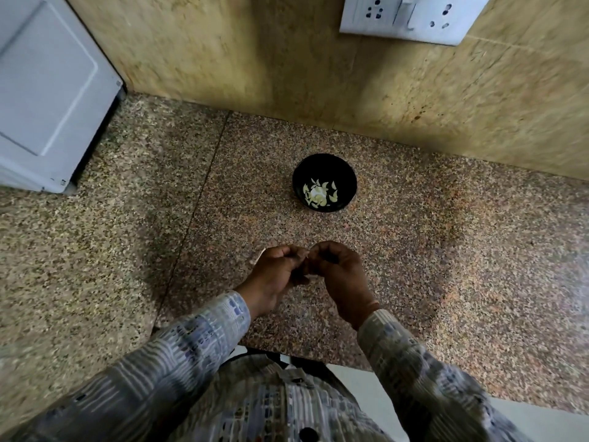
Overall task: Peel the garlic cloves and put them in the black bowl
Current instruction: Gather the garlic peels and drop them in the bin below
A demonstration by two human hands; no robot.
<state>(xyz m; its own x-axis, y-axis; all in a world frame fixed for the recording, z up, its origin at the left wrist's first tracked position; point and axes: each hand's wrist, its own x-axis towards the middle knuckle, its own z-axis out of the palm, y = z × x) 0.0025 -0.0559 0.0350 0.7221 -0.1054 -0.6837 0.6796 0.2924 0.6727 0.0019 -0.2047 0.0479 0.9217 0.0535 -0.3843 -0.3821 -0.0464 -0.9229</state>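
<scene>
Over the counter [430, 250], left hand [276, 275] and right hand [338, 275] are both curled tight, pinching some tiny pale bit [307, 257].

no readable text, labels, or numbers anywhere

The light is dim and soft, coming from above and the right. The counter [414, 250] is brightest at its middle and right and darkens toward its left and near edges. A soft shadow spreads left of the left hand [274, 279] and right hand [339, 279]. A white glare spot sits inside the black bowl [345, 177]. Motion blur smears the sleeves [178, 355] and reduces the garlic clove [308, 257], pinched between both hands, to a pale sliver. Wide-angle distortion tilts the white appliance [47, 90] and the socket plate [411, 17].
</scene>
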